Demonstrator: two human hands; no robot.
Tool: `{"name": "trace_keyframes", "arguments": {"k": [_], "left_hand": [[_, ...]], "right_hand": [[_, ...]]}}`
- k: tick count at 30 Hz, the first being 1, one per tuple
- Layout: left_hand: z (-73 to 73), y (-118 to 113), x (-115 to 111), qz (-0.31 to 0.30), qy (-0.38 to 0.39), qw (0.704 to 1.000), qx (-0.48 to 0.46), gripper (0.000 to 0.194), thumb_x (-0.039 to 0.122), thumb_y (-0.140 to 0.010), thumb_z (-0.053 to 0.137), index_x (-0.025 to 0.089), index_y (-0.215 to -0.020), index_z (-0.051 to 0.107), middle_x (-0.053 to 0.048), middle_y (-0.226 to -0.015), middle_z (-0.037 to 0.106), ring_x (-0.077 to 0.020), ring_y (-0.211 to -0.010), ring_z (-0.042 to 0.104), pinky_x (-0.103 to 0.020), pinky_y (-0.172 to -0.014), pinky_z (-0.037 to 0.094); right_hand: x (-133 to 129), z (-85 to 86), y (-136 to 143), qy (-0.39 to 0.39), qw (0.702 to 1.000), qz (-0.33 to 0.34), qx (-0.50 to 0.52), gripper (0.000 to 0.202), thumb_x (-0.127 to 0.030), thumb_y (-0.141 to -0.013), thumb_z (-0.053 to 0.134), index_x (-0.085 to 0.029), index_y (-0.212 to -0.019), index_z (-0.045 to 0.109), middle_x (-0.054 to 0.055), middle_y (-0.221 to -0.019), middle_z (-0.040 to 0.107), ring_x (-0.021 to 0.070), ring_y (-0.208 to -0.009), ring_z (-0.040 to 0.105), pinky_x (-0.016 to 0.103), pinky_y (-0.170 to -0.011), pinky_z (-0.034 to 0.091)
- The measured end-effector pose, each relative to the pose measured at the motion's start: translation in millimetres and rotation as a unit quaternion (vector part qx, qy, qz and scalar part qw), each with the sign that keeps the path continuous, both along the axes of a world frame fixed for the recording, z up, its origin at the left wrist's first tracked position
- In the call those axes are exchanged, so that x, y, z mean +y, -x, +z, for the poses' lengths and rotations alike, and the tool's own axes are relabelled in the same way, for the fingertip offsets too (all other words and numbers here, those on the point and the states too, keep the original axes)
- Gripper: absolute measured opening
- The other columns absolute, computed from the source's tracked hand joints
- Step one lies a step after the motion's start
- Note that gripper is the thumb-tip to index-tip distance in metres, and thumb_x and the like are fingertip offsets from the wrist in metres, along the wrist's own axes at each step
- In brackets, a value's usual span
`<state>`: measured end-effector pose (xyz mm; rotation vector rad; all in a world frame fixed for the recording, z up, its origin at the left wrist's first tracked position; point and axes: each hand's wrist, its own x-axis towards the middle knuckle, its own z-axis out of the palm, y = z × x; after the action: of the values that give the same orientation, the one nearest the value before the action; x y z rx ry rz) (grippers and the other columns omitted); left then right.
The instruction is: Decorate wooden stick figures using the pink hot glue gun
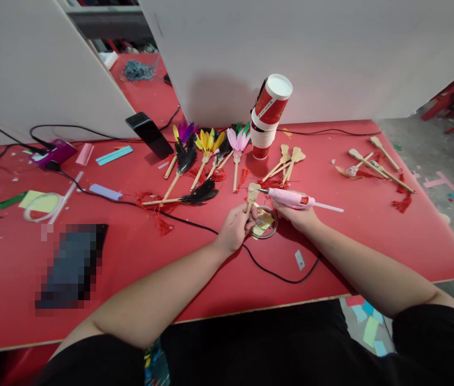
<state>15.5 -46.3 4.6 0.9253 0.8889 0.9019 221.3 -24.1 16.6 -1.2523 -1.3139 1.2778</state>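
My left hand [235, 226] is closed around the handle of a small wooden stick [253, 194] with a wider, lobed head, held upright. My right hand [297, 213] grips a pink glue gun [291, 198] with a clear glue stick out of its back. The gun's metal tip points left, right beside the wooden head; whether they touch I cannot tell. Beneath and between the hands lies a round ring [265, 236] with pale yellow pieces inside. Behind them are feathered sticks in yellow [210, 142], pink [238, 140] and black [199, 193], with red tassels.
Stacked paper cups [267, 120] stand at the back beside bare wooden sticks [292, 160]. More sticks [386, 170] lie at the right. A black cord [187, 221] crosses the red table [195, 289]. Left are a phone [149, 134], a purple power strip [60, 153] and a dark pixelated device [72, 265].
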Motion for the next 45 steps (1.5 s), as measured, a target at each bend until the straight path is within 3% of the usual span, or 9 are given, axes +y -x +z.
{"name": "trace_keyframes", "arguments": {"k": [5, 12, 19, 23, 26, 29, 37, 45], "left_hand": [[1.2, 0, 1, 0.006, 0.009, 1.000, 0.015, 0.032, 0.052, -0.088, 0.062, 0.022, -0.085, 0.053, 0.010, -0.054, 0.036, -0.0077, -0.046, 0.025, -0.022, -0.047, 0.019], [0.8, 0, 0, -0.003, -0.037, 0.999, 0.021, 0.043, 0.061, -0.100, 0.059, 0.020, -0.087, 0.055, 0.009, -0.056, 0.038, -0.0086, -0.049, 0.029, -0.024, -0.050, 0.024], [-4.8, -3, 0, 0.007, -0.075, 0.997, 0.018, 0.054, 0.073, -0.103, 0.058, 0.020, -0.095, 0.057, 0.009, -0.058, 0.041, -0.0091, -0.048, 0.031, -0.024, -0.048, 0.026], [-3.8, -4, 0, 0.015, -0.083, 0.996, 0.019, 0.060, 0.080, -0.100, 0.060, 0.020, -0.097, 0.058, 0.009, -0.059, 0.041, -0.0089, -0.048, 0.031, -0.024, -0.048, 0.026], [-2.4, -4, 0, 0.015, -0.077, 0.997, 0.016, 0.064, 0.082, -0.097, 0.063, 0.018, -0.091, 0.060, 0.008, -0.059, 0.040, -0.0085, -0.050, 0.032, -0.024, -0.050, 0.028], [-2.0, -4, 0, 0.007, -0.058, 0.998, 0.011, 0.068, 0.085, -0.094, 0.066, 0.018, -0.084, 0.059, 0.008, -0.057, 0.038, -0.0076, -0.050, 0.030, -0.023, -0.050, 0.025], [2.7, -3, 0, -0.005, -0.039, 0.999, 0.009, 0.053, 0.069, -0.096, 0.068, 0.019, -0.085, 0.057, 0.009, -0.057, 0.037, -0.0070, -0.049, 0.028, -0.023, -0.050, 0.024], [2.9, -1, -3, -0.010, -0.039, 0.999, 0.027, 0.030, 0.050, -0.095, 0.058, 0.020, -0.093, 0.058, 0.009, -0.058, 0.037, -0.0096, -0.050, 0.029, -0.025, -0.052, 0.027]], "right_hand": [[3, -1.4, 1, -0.006, 0.999, 0.005, 0.035, 0.045, -0.054, -0.075, 0.094, -0.018, -0.098, 0.083, -0.002, -0.061, 0.057, 0.0160, -0.060, 0.052, 0.034, -0.059, 0.048], [3, -4.5, 0, -0.016, 0.999, 0.011, 0.050, 0.035, -0.046, -0.079, 0.093, -0.018, -0.098, 0.085, -0.002, -0.062, 0.059, 0.0147, -0.059, 0.051, 0.033, -0.058, 0.048], [2, -6.1, -2, -0.030, 0.999, 0.011, 0.041, 0.033, -0.046, -0.082, 0.092, -0.019, -0.099, 0.084, -0.002, -0.062, 0.058, 0.0146, -0.058, 0.049, 0.032, -0.056, 0.045], [1, -4.7, -2, -0.003, 1.000, -0.018, 0.026, 0.033, -0.049, -0.079, 0.095, -0.021, -0.081, 0.076, -0.003, -0.054, 0.051, 0.0150, -0.056, 0.046, 0.032, -0.053, 0.041], [1, -7.2, -2, 0.029, 0.999, -0.036, 0.025, 0.051, -0.054, -0.080, 0.093, -0.024, -0.060, 0.057, -0.002, -0.051, 0.047, 0.0145, -0.053, 0.045, 0.032, -0.052, 0.039], [2, -10.5, -3, 0.044, 0.997, -0.046, 0.042, 0.059, -0.057, -0.083, 0.090, -0.025, -0.055, 0.049, -0.002, -0.050, 0.044, 0.0138, -0.052, 0.043, 0.033, -0.052, 0.037], [-1, -12.5, -6, 0.037, 0.994, -0.026, 0.097, 0.058, -0.052, -0.085, 0.090, -0.025, -0.055, 0.049, -0.004, -0.050, 0.043, 0.0118, -0.051, 0.036, 0.034, -0.053, 0.038], [1, -17.3, -8, 0.040, 0.987, -0.030, 0.151, 0.051, -0.051, -0.088, 0.088, -0.026, -0.062, 0.052, -0.005, -0.051, 0.040, 0.0130, -0.050, 0.034, 0.035, -0.054, 0.039]]}}
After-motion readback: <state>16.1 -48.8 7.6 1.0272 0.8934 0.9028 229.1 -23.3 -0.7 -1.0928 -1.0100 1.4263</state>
